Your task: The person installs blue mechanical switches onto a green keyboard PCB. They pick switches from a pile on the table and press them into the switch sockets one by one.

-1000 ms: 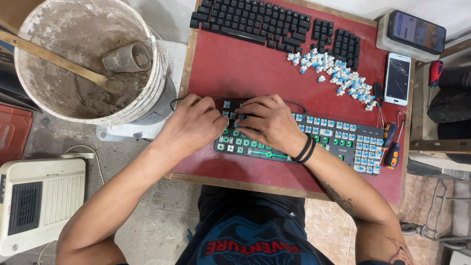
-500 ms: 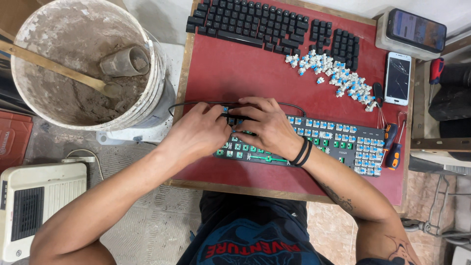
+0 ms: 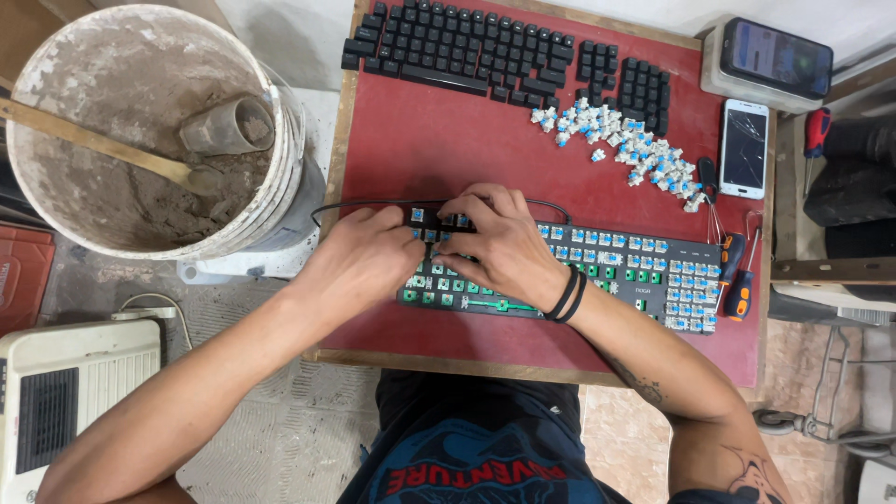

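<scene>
- Hands are meeting over the stripped keyboard (image 3: 597,271) near the table's front edge: left hand (image 3: 359,261) curled, bracing its left end; right hand (image 3: 495,247) pinching at a switch, the grasp itself hidden.
- Fingers are crowding closer together than a second ago, on the top-left rows.
- Loose switches (image 3: 621,145) are lying far right, unmoved.

Lit phone screen (image 3: 780,58) (far right); dark cracked phone screen (image 3: 745,148) beside it
</scene>
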